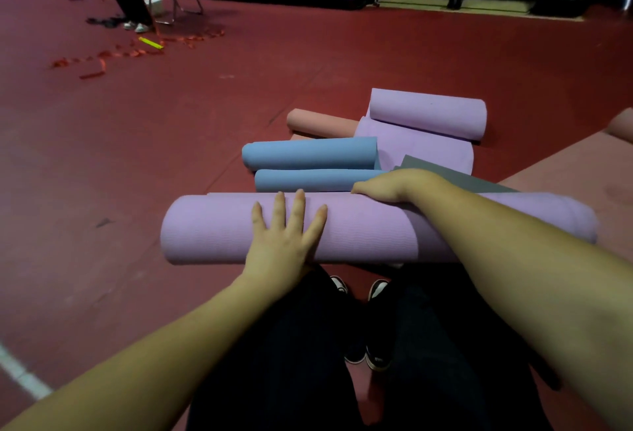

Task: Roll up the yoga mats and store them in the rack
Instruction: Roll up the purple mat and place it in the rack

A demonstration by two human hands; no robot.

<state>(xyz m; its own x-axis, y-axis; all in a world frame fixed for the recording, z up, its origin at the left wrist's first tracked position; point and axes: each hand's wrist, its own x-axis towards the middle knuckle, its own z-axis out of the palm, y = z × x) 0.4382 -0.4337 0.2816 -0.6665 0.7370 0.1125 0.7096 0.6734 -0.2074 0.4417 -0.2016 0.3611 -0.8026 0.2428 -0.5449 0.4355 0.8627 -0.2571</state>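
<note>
The left hand lies flat on the rolled purple mat, fingers straight, slightly spread, pointing toward 12 o'clock. The palm presses on the near side of the roll. The right hand rests on the top far edge of the same roll, knuckles up, fingers curled over the far side and out of sight; whether they grip the roll cannot be told.

The rolled purple mat lies across the person's knees, long axis running from 9 o'clock to 3 o'clock, fully rolled, its right end partly hidden by the right forearm.

At 12 o'clock of it, on the red floor, lie two blue rolls, parallel to it. Farther out lie a second purple mat, partly rolled, and a pink roll. A grey sheet lies just beyond the right hand.
</note>
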